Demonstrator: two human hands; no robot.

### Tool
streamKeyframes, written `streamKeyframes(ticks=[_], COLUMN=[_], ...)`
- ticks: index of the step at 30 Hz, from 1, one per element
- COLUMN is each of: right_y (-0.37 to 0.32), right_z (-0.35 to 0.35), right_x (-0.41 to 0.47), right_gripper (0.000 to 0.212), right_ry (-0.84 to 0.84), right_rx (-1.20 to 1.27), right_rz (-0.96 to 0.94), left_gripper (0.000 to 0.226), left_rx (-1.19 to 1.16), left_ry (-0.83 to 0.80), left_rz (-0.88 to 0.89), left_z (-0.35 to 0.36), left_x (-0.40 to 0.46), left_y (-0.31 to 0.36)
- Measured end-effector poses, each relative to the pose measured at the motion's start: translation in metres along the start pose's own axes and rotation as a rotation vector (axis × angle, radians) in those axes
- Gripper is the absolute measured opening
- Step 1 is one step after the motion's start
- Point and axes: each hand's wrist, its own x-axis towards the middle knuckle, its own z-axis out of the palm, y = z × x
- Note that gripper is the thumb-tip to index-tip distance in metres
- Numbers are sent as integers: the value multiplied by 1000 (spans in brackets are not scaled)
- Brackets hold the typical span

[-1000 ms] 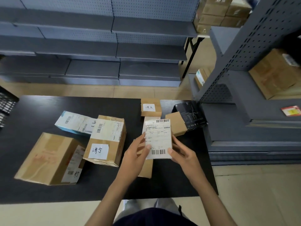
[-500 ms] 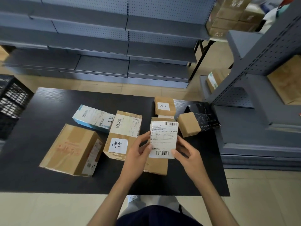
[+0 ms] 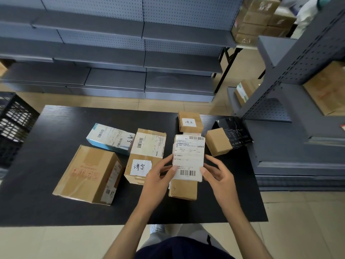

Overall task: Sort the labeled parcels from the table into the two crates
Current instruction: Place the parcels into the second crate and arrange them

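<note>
- At far left, one black crate stands beside the counter; the second crate is out of view, so find it before you commit.
- On the counter, left to right, wait a large brown carton, a blue-and-white parcel and a box with a handwritten tag.
- Your left hand pinches the left edge of the held parcel, thumb on its printed label.
- The held parcel is tilted up just above the counter's middle, over a small brown box.
- Your right hand pinches the right edge, thumb near the barcode; keep thumbs off the text and find the destination name before choosing a crate.
- Further right sit a tagged small box, a plain cube box and a black box.
</note>
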Motion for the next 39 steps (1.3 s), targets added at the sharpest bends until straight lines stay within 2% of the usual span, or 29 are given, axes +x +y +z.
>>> streamKeyframes(ticks=[5,12,18,23,26,33,39], right_y=[3,8,13,20,24,30,31], right_z=[-6,-18,-30,-45,-59,-103,-138], right_x=[-2,-9,-11,6,15,37,50], right_gripper=[38,37,42,49,53,52,48], right_ry=[12,19,71,22,-26,-91,-105], right_rx=[-1,60,71,35,24,18,42], right_rz=[7,34,9,44,68,76,52], left_gripper=[44,50,50,76,84,82,74], left_rx=[-1,-101,-29,109,208,297,272], left_ry=[-28,-106,21,119,174,221,219], left_rz=[13,-64,76,173,214,222,170], left_z=[10,24,46,74,91,135,170], left_x=[-3,-5,-9,-7,-5,2,7], left_y=[1,-2,5,14,17,22,21])
